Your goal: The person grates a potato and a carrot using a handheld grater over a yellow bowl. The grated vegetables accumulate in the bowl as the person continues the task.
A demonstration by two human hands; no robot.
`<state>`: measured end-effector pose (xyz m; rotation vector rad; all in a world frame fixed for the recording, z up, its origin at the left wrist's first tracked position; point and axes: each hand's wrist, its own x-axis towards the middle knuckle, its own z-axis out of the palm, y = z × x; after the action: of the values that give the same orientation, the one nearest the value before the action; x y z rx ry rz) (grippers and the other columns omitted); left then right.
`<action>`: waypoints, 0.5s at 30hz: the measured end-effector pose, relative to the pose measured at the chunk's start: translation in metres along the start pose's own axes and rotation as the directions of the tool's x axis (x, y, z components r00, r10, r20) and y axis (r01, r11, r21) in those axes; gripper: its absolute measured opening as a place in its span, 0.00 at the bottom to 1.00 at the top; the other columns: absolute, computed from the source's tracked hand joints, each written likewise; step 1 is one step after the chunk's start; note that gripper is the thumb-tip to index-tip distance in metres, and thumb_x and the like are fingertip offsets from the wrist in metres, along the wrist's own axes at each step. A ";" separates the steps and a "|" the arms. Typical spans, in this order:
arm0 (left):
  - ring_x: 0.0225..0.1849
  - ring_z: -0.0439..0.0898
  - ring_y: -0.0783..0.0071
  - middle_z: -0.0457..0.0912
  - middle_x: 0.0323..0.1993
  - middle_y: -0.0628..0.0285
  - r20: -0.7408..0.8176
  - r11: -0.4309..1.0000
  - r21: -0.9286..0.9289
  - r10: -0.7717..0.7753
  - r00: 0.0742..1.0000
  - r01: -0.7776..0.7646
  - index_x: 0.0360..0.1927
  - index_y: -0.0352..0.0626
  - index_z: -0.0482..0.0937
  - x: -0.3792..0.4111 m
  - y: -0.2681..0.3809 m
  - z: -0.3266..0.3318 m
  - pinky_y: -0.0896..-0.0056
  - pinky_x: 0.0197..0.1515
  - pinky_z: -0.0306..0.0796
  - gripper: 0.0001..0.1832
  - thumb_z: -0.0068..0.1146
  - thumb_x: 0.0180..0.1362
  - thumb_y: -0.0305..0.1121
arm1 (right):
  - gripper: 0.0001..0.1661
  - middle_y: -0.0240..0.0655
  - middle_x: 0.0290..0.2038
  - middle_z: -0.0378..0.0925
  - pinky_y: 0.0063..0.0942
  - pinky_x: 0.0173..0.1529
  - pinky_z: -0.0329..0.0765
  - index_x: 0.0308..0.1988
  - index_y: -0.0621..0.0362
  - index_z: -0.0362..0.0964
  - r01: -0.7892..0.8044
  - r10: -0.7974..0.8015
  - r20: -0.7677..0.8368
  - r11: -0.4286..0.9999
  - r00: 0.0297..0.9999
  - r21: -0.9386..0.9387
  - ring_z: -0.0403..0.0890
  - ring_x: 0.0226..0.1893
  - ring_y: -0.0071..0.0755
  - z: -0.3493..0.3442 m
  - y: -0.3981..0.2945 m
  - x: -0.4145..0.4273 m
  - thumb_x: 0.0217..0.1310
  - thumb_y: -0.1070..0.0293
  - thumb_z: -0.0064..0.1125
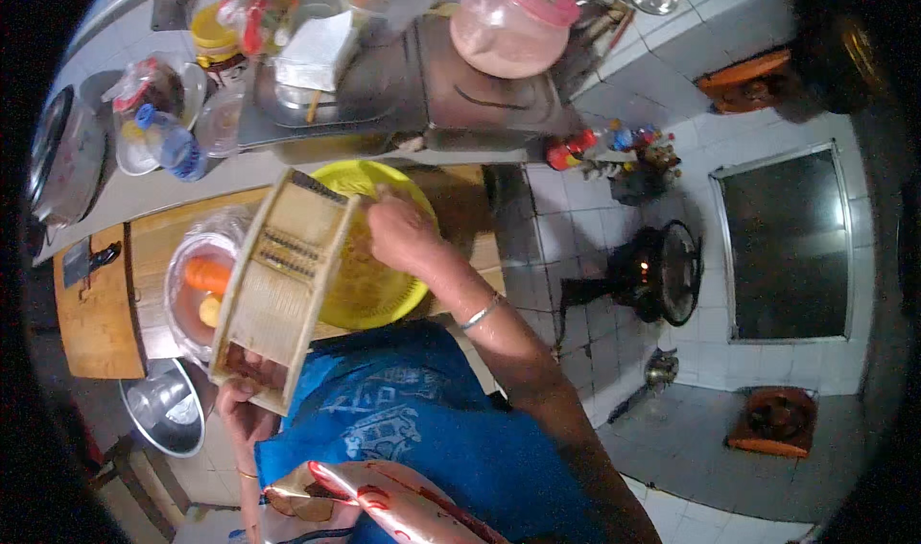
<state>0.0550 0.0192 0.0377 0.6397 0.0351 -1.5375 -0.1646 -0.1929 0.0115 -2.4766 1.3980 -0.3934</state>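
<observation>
A wooden-framed grater (277, 292) with metal cutting strips slants in front of me. My left hand (248, 396) grips its lower end, with fingers showing through the frame opening. My right hand (401, 229), wet and wearing a bracelet at the wrist, is by the grater's upper right edge, over a yellow plastic basin (410, 296). Its fingertips are partly hidden, so whether it grips anything is unclear. Left of the grater, a plastic-lined bowl (173, 285) holds a carrot (207, 275) and a pale yellow piece (210, 309). The grater covers part of both.
A cleaver (78, 263) lies on a wooden board (101, 321) at the left. Below it is a metal basin (165, 414). A steel sink unit (388, 105) with a pink-lidded jar (514, 26) and a plastic bottle (171, 144) stand beyond. A black-rimmed pan (680, 274) is at the right.
</observation>
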 end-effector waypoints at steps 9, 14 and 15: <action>0.46 0.70 0.65 0.71 0.42 0.63 -0.027 0.996 0.029 -0.082 0.996 0.082 0.47 0.47 0.68 -0.003 0.011 -0.030 0.60 0.53 0.63 0.31 0.47 0.31 0.21 | 0.08 0.41 0.31 0.75 0.33 0.34 0.73 0.32 0.60 0.73 0.048 0.014 -0.244 0.968 0.970 0.245 0.77 0.31 0.43 0.006 -0.014 -0.023 0.46 0.74 0.58; 0.46 0.70 0.64 0.70 0.40 0.61 0.134 0.981 -0.191 0.005 0.991 0.021 0.51 0.44 0.64 0.006 0.026 -0.019 0.59 0.54 0.64 0.34 0.46 0.31 0.21 | 0.06 0.41 0.25 0.71 0.32 0.31 0.71 0.25 0.62 0.68 0.005 0.110 -0.255 0.911 0.961 0.412 0.73 0.26 0.42 0.000 -0.023 -0.023 0.45 0.76 0.58; 0.48 0.71 0.62 0.71 0.41 0.60 0.065 0.980 -0.196 0.029 0.997 -0.016 0.52 0.43 0.63 0.002 0.028 -0.016 0.59 0.55 0.64 0.34 0.46 0.32 0.20 | 0.06 0.41 0.25 0.71 0.31 0.31 0.71 0.25 0.62 0.68 0.005 0.086 -0.236 0.933 0.968 0.360 0.73 0.25 0.41 -0.004 -0.024 -0.022 0.46 0.74 0.59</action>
<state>0.0867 0.0213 0.0341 0.4305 0.1261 -1.5105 -0.1584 -0.1628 0.0215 -2.1516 1.3218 -0.8918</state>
